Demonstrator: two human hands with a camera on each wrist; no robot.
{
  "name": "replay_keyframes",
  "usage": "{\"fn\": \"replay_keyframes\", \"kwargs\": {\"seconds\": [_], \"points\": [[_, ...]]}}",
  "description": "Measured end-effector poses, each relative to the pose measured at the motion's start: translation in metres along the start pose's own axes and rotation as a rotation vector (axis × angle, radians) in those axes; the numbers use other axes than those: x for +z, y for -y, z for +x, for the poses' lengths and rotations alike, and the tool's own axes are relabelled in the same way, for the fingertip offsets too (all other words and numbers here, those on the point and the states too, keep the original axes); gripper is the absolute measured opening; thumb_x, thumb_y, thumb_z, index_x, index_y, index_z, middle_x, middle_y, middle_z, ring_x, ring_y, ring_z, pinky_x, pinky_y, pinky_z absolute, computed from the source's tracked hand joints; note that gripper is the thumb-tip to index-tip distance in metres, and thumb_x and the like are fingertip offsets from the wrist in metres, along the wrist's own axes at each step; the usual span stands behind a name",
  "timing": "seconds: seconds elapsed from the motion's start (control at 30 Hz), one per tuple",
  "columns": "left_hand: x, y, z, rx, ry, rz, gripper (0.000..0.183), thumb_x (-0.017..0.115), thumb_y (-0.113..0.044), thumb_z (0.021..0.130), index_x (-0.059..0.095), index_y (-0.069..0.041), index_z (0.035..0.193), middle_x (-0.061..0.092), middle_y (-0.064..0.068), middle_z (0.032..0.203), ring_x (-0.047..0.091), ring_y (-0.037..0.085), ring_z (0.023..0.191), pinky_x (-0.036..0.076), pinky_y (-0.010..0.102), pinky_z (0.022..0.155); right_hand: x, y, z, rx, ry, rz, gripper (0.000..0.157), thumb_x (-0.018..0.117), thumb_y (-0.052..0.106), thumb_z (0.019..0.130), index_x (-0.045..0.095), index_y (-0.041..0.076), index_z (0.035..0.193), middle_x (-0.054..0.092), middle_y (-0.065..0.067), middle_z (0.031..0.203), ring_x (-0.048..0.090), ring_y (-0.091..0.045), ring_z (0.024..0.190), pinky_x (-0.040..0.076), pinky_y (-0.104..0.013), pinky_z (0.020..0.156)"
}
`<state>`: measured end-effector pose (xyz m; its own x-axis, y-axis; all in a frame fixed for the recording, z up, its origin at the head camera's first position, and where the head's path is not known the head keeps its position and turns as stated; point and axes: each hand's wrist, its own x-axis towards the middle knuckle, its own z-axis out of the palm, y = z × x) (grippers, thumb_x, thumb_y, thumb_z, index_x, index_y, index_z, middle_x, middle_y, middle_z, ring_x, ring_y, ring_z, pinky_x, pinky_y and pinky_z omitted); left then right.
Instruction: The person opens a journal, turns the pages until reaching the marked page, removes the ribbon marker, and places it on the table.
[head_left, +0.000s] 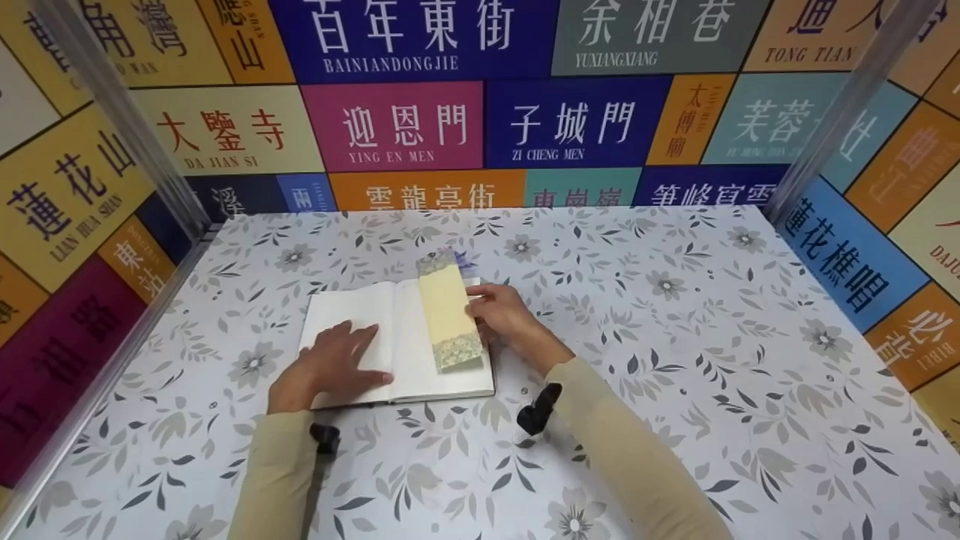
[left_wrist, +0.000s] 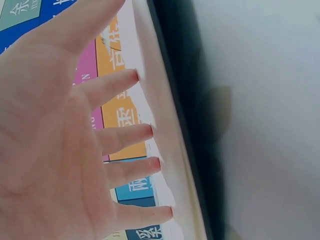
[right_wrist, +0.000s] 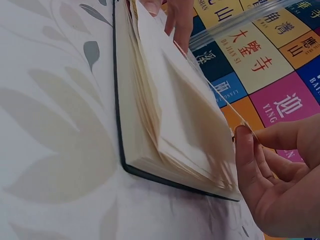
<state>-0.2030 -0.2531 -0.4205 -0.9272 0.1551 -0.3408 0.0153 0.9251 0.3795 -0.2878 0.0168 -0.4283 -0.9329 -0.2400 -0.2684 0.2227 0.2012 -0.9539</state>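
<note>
Left hand (head_left: 330,367) splayed, right hand (head_left: 506,311) pinching
Left palm's down, fingers spread, thumb poking out sideways; right thumb and index finger pinched close, both forearms (head_left: 271,472) reaching in.

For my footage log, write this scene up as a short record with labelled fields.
Notebook: open, pale pages up, dark cover
Bookmark: yellow strip with patterned ends, slanted over the right-hand page; contact with the page unclear
Left hand: fingers spread, resting on the left-hand page
Right hand: pinches the bookmark's right edge
Surface: white table with grey flower print
Backdrop: coloured panels with Chinese lettering
</note>
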Motion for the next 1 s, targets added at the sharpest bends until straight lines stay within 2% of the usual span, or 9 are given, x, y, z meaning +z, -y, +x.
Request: {"fn": "replay_keyframes", "kwargs": {"seconds": [0.2,0.33,0.57,0.73,0.83,1.0], "points": [[0.001,0.002,-0.002,0.001,0.01,-0.011,0.093,0.064,-0.06,0.089,0.023,-0.017,0.161,0.011,0.026,0.167,0.007,0.048,0.154,0.01,0.078,0.114,-0.018,0.006,0.003,-0.021,-0.069,-0.021,0.041,0.058,0.005,0.095,0.06,0.003,0.136,0.069,-0.012,0.108,0.064,-0.011,0.074,0.054,-0.028,0.065],[0.001,0.003,-0.002,0.005,0.019,-0.022,0.093,0.063,-0.06,0.09,0.022,-0.017,0.161,0.009,0.027,0.166,0.006,0.049,0.153,0.008,0.08,0.113,-0.032,0.012,0.006,0.012,-0.1,-0.01,0.041,0.057,0.007,0.097,0.059,0.005,0.138,0.067,-0.016,0.12,0.066,-0.015,0.086,0.057,-0.03,0.074],[-0.001,0.001,-0.003,-0.014,0.038,-0.014,0.094,0.062,-0.062,0.089,0.021,-0.018,0.162,0.008,0.028,0.166,0.006,0.052,0.152,0.009,0.079,0.113,-0.061,0.014,0.013,0.016,-0.165,-0.059,0.042,0.055,0.013,0.1,0.056,0.01,0.142,0.063,-0.016,0.13,0.064,-0.011,0.082,0.058,-0.039,0.083],[-0.001,0.0,-0.002,-0.008,0.035,-0.01,0.094,0.062,-0.062,0.089,0.022,-0.017,0.161,0.009,0.028,0.166,0.007,0.053,0.152,0.01,0.079,0.113,-0.082,0.009,0.019,0.008,-0.22,-0.081,0.043,0.052,0.011,0.101,0.053,0.006,0.144,0.059,-0.018,0.136,0.061,-0.014,0.092,0.055,-0.04,0.091],[-0.001,-0.001,-0.001,-0.015,0.032,-0.002,0.093,0.062,-0.061,0.09,0.022,-0.017,0.161,0.009,0.027,0.166,0.007,0.052,0.152,0.009,0.078,0.114,-0.094,0.007,0.021,0.017,-0.25,-0.079,0.044,0.052,0.011,0.1,0.053,0.005,0.144,0.059,-0.017,0.136,0.059,-0.013,0.092,0.055,-0.041,0.092],[0.001,-0.003,0.002,-0.017,0.038,0.01,0.092,0.061,-0.061,0.091,0.021,-0.018,0.162,0.008,0.026,0.167,0.006,0.051,0.153,0.009,0.077,0.115,-0.114,0.0,0.017,0.032,-0.265,-0.101,0.045,0.052,0.012,0.101,0.052,0.007,0.145,0.059,-0.017,0.134,0.059,-0.011,0.085,0.056,-0.032,0.079]]}}
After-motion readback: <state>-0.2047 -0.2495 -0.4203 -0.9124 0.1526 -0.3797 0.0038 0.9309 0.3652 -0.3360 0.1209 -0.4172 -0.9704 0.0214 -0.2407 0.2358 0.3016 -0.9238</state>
